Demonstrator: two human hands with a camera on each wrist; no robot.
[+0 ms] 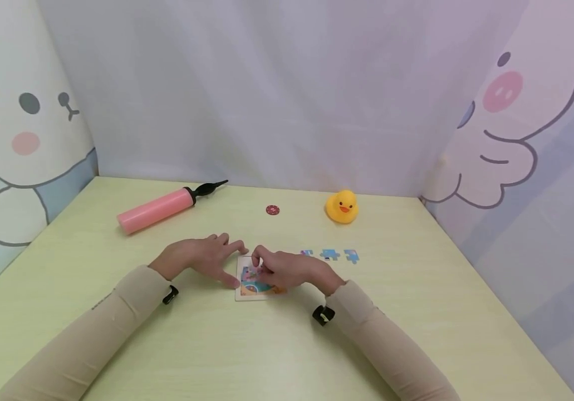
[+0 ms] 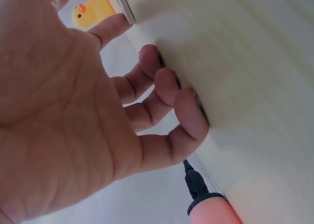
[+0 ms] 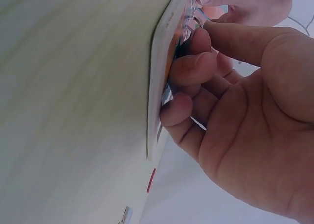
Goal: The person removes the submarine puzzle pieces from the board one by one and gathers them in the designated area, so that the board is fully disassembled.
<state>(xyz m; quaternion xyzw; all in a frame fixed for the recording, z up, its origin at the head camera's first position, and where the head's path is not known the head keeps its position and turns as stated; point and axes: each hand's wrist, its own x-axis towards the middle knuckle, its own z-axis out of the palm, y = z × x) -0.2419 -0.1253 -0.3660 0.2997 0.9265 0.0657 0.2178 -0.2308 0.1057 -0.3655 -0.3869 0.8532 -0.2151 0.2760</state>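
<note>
A small jigsaw puzzle (image 1: 261, 297) in a pale square frame lies flat on the table. My left hand (image 1: 211, 256) is at its left side, thumb at the edge and index finger by the far corner. In the left wrist view, the other fingers (image 2: 189, 111) rest bent on the tabletop. Over the puzzle, my right hand (image 1: 287, 268) has its thumb and fingers curled, seeming to pinch a puzzle piece (image 3: 196, 20) at the picture's surface; the fingers mostly hide it. Loose puzzle pieces (image 1: 329, 255) lie in a row beyond the right hand.
A pink hand pump (image 1: 158, 211) with a black nozzle lies at the back left. A red round chip (image 1: 273, 210) lies at the back middle. To its right sits a yellow rubber duck (image 1: 343, 207). Curtains with cartoon animals stand around the table (image 1: 236, 356).
</note>
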